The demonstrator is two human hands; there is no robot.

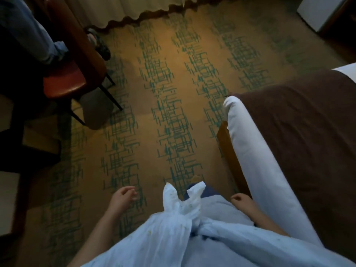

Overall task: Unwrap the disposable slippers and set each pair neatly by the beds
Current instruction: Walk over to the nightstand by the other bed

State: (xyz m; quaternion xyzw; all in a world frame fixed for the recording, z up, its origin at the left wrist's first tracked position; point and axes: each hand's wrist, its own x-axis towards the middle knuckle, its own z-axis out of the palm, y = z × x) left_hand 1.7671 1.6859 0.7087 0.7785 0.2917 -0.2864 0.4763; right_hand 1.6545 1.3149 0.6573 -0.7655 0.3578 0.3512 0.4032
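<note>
No slippers or wrapping show in the head view. My left hand point(124, 196) hangs at my side over the patterned carpet, fingers loosely curled and apart, holding nothing. My right hand point(241, 201) hangs low beside the bed's edge, fingers curled in, with nothing visible in it. A bed point(250, 151) with a white sheet and a brown throw runs along the right, its wooden frame showing at the corner. My pale blue garment with a knotted tie fills the bottom middle.
A red-seated chair point(63, 81) with thin dark legs stands at the left beside a wooden table, where a seated person's jeans leg and sandalled foot show. Curtains hang along the far wall. A white unit point(317, 10) sits at the top right. Yellow-green carpet point(173, 93) lies between.
</note>
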